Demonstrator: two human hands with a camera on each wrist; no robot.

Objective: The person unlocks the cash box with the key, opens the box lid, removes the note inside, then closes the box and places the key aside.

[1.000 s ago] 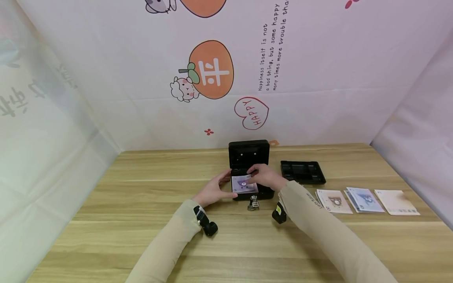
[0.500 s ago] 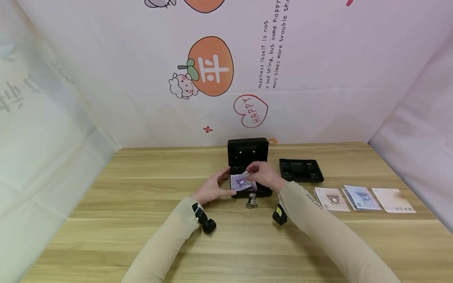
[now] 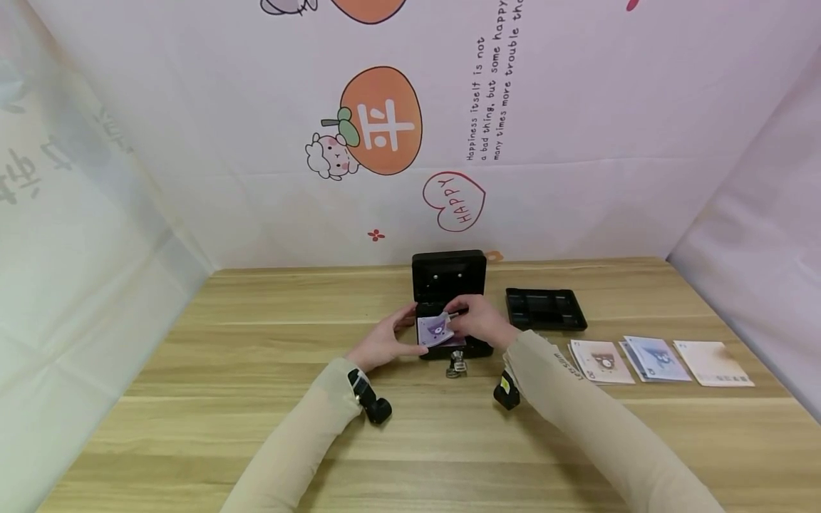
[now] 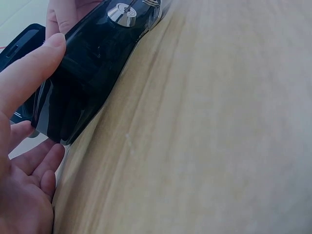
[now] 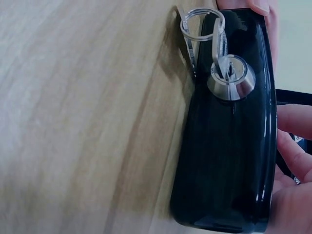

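Observation:
A small black cash box (image 3: 449,276) stands with its lid up at the back of the table. Purple play banknotes (image 3: 431,332) lie in its left part. My left hand (image 3: 383,345) holds the box's left end, thumb at the front rim and fingers round the side. Inside the box, my right hand (image 3: 481,322) pinches the top banknote by its right edge, which bends upward; its fingertips are partly hidden in the right wrist view. On the box front sits a silver lock (image 5: 231,80) with a key in it and a key ring (image 5: 202,24) hanging from it.
A black compartment tray (image 3: 545,311) lies right of the box. Nearer the table's right edge are brown notes (image 3: 603,362), blue notes (image 3: 657,358) and cream notes (image 3: 712,363) in separate stacks. A printed cloth wall (image 3: 577,142) rises behind the table.
The purple banknotes lay flat a second ago; now the top one's right edge is raised in my right hand's fingers. My left hand keeps its place on the box.

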